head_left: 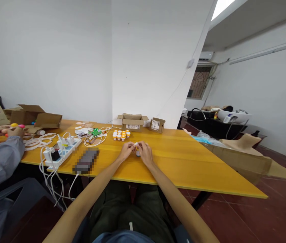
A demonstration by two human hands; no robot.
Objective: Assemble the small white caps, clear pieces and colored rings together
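Observation:
My left hand (127,150) and my right hand (146,153) meet above the yellow table (178,162). Between their closed fingertips is a small white piece (136,144), too small to name its kind. Just below the fingers, a small round container (138,154) with a greyish end shows, partly covered by the right hand. Beyond the left hand stands a cluster of small white cups with orange and yellow parts (121,135), packed close together.
Behind the cups are an open cardboard box (132,122) and a smaller carton (157,125). To the left lie a blurred-out phone (86,161), a power strip (65,152) with cables, and a green packet (96,132). A co-worker's hands (15,131) hold coloured balls at far left.

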